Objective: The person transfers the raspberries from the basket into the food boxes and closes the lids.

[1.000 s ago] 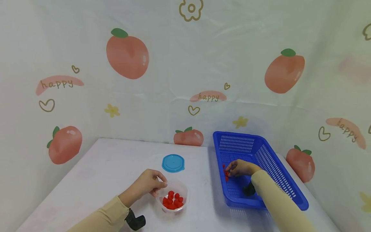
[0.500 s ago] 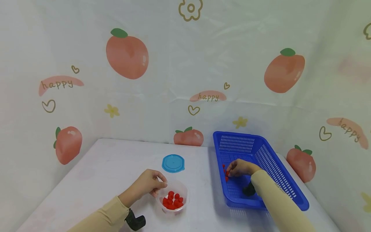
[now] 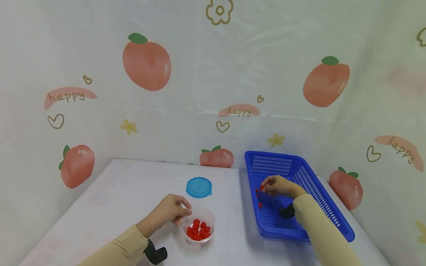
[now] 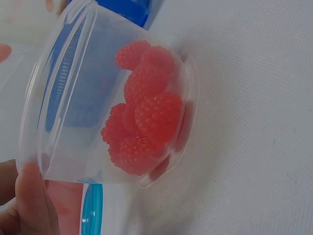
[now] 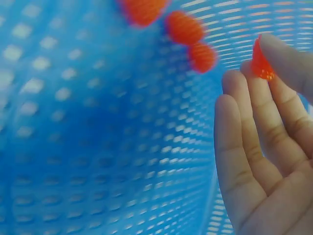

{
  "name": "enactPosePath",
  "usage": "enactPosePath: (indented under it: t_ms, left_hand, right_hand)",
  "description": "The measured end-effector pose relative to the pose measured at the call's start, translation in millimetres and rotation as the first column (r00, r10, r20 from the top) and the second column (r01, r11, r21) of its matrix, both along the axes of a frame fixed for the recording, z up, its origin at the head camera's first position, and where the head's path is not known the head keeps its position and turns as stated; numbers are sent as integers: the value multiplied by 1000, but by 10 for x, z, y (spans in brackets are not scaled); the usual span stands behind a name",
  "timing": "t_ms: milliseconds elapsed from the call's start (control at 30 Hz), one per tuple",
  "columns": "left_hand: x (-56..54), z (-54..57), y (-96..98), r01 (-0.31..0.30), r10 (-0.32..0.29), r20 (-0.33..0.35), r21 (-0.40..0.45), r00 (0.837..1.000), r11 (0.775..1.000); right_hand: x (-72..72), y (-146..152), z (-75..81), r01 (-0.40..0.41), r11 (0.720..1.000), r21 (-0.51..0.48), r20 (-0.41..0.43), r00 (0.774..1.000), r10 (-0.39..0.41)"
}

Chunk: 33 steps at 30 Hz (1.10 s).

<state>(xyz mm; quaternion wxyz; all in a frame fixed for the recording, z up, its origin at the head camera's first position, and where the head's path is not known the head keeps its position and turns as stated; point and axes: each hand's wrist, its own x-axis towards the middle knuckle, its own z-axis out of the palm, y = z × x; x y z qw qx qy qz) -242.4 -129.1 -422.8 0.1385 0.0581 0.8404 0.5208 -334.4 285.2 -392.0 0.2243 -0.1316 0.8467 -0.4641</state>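
My left hand (image 3: pixel 168 210) pinches the rim of a clear round plastic tub (image 4: pixel 105 54) on the table. Several red raspberries (image 4: pixel 146 115) lie at the bottom of this tub. Over on the right, my right hand (image 3: pixel 279 186) is inside a blue basket (image 3: pixel 279 232), above its floor. Between thumb and fingertips it holds one raspberry (image 5: pixel 262 61), while the remaining fingers extend loosely. A few loose raspberries (image 5: pixel 185 28) lie along the basket's left side, apart from the hand.
A blue plastic lid (image 3: pixel 199 187) lies on the white table (image 3: pixel 143 177) behind the tub. The basket has raised, slotted walls. A fruit-patterned curtain (image 3: pixel 193 74) hangs behind the table. Each wrist wears a black device (image 3: pixel 155 253).
My right hand has pinched a raspberry at the basket's left side, lifted it and moved slightly toward the far end. The left hand and tub have stayed in place.
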Motion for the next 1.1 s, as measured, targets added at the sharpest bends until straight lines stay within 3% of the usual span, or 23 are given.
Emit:
enactPosePath:
  t_ms: [300, 633, 933, 1100]
  left_hand:
    - [-5, 6, 10, -5, 5, 2, -5, 1000, 1000]
    - [0, 10, 10, -2, 2, -3, -14, 1000, 1000]
    - [1, 17, 9, -8, 8, -2, -10, 1000, 1000]
    - [0, 3, 9, -10, 10, -7, -17, 1000, 1000]
  right_hand:
    - [34, 50, 223, 39, 979, -198, -40, 998, -48]
    - [182, -39, 495, 109, 947, -301, -107, 983, -147]
    - [402, -272, 726, 51, 854, -518, -175, 971, -164]
    - [569, -469, 755, 68, 780, -623, -174, 959, -222]
